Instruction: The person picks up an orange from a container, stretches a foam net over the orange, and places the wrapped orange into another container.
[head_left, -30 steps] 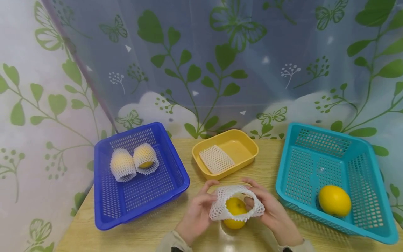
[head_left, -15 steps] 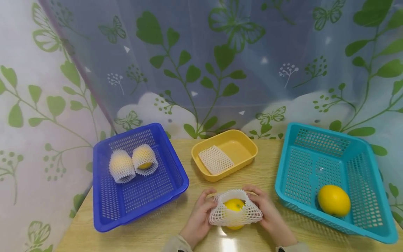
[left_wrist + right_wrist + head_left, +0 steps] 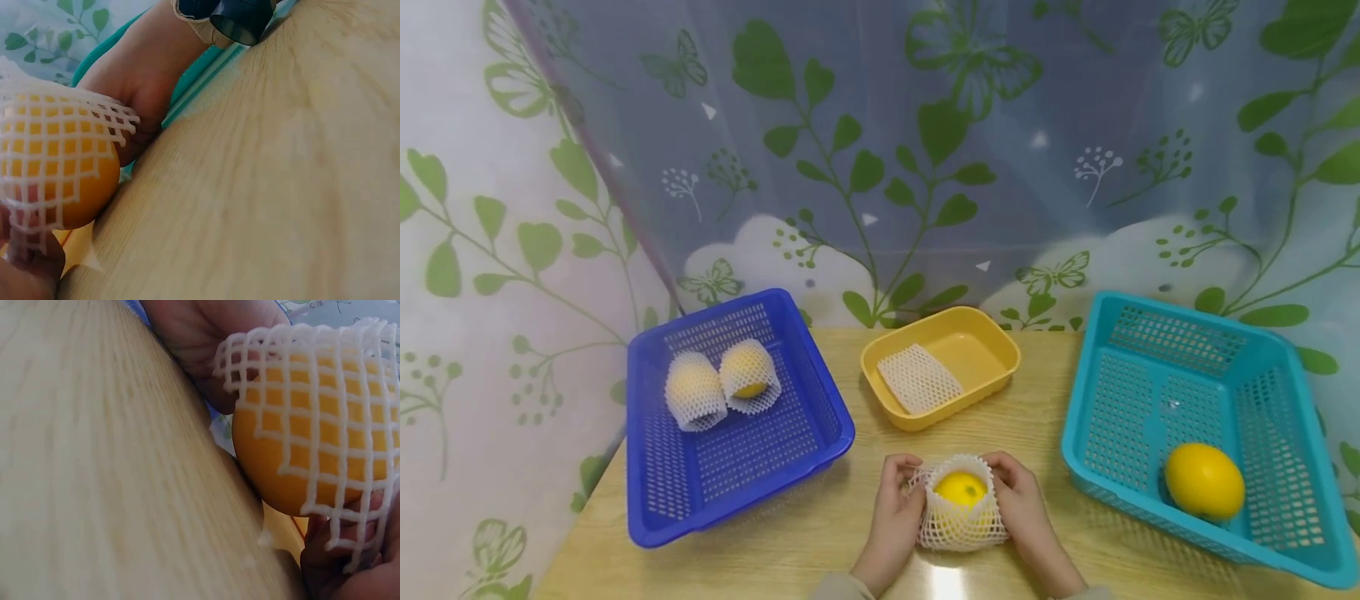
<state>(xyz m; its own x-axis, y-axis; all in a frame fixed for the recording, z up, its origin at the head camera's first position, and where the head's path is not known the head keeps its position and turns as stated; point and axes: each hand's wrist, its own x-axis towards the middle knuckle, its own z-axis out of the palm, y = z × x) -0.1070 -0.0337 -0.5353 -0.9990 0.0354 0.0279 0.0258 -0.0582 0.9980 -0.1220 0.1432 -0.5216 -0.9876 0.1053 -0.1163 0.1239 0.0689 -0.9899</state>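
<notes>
A round yellow fruit sits on the table with a white foam fruit net around it. The net's upper end gapes, so the top of the fruit shows. My left hand pinches the net at its left edge, and my right hand grips it on the right. In the left wrist view the mesh covers most of the fruit, while its lower side is bare near the table. The right wrist view shows fingertips behind the mesh.
A blue basket at left holds two netted yellow fruits. Behind my hands, a yellow tray contains flat white foam netting. The teal basket at right holds one bare yellow fruit. A patterned curtain hangs behind.
The net, earlier held stretched wide above the fruit, has come down over it and narrowed around its sides. Both hands have lowered and drawn closer together.
</notes>
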